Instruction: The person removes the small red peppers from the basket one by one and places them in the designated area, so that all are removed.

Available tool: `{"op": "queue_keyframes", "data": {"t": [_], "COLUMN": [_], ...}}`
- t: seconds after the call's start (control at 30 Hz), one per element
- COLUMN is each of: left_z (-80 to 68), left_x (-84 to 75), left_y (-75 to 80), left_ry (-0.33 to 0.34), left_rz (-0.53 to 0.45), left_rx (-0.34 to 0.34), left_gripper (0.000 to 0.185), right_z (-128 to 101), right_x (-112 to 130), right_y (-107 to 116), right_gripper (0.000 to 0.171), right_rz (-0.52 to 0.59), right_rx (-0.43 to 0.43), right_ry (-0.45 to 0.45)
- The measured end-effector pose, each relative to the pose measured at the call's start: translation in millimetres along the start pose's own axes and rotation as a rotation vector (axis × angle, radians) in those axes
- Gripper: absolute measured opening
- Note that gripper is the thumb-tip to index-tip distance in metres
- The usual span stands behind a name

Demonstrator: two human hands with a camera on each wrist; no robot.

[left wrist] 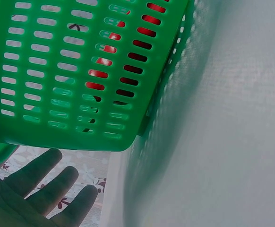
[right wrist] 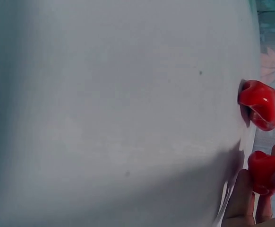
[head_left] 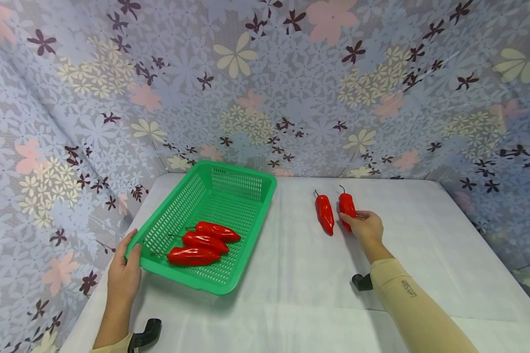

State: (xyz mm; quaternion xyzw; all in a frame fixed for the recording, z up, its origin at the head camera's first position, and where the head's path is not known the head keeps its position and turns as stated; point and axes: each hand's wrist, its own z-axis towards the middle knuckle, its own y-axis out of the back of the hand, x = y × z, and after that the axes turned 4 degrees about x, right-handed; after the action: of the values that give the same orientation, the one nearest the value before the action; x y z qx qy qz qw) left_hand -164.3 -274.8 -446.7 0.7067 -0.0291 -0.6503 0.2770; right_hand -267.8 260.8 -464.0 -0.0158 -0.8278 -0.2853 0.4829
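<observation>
**Desk:** What is each hand doing at the white table (head_left: pixel 300 274)?

**Photographer:** The right hand (head_left: pixel 365 228) closes its fingers (right wrist: pixel 239 198) around the lower end of the right-hand red pepper (head_left: pixel 347 208), which lies on the cloth at about two o'clock from the table's middle. The wrist view shows the pepper pinched between fingertips and thumb, so it is a light grasp and not a fist. A second loose pepper (head_left: pixel 324 214) lies just beside it, at its nine o'clock, apart from the hand.

**Desk:** And the left?

**Photographer:** The left hand (head_left: pixel 124 272) holds the near left corner of the green basket (head_left: pixel 243 255), thumb over the rim and fingers (left wrist: pixel 43 182) underneath and fairly straight. The basket sits at about ten o'clock on the table, with three peppers (head_left: pixel 200 243) already lying inside near its front wall.

**Desk:** What would make this step go well?

**Photographer:** In my judgement, the grip sits low on the pepper, so the stem end may swing. A lift straight up, clear of the neighbouring pepper, seems wise. The basket's far half, toward twelve o'clock, looks free, and a steady left hand keeps the rim from shifting.
</observation>
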Motion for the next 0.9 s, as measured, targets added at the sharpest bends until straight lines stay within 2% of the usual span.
{"op": "queue_keyframes", "data": {"t": [0.27, 0.7, 0.9], "left_z": [-0.4, -1.0, -0.6], "left_x": [1.2, 0.6, 0.6], "left_y": [-0.6, 1.2, 0.7], "left_ry": [-0.002, 0.005, 0.011], "left_rz": [0.005, 0.014, 0.015], "left_rx": [-0.001, 0.027, 0.010], "left_gripper": [0.053, 0.054, 0.053], "right_z": [2.4, 3.7, 3.5], "right_x": [-3.6, -7.9, -4.8], "right_y": [-2.3, -2.2, -0.2], "right_gripper": [0.067, 0.068, 0.070], "right_rz": [-0.039, -0.203, -0.236], "right_rx": [0.022, 0.053, 0.076], "right_ry": [-0.003, 0.097, 0.111]}}
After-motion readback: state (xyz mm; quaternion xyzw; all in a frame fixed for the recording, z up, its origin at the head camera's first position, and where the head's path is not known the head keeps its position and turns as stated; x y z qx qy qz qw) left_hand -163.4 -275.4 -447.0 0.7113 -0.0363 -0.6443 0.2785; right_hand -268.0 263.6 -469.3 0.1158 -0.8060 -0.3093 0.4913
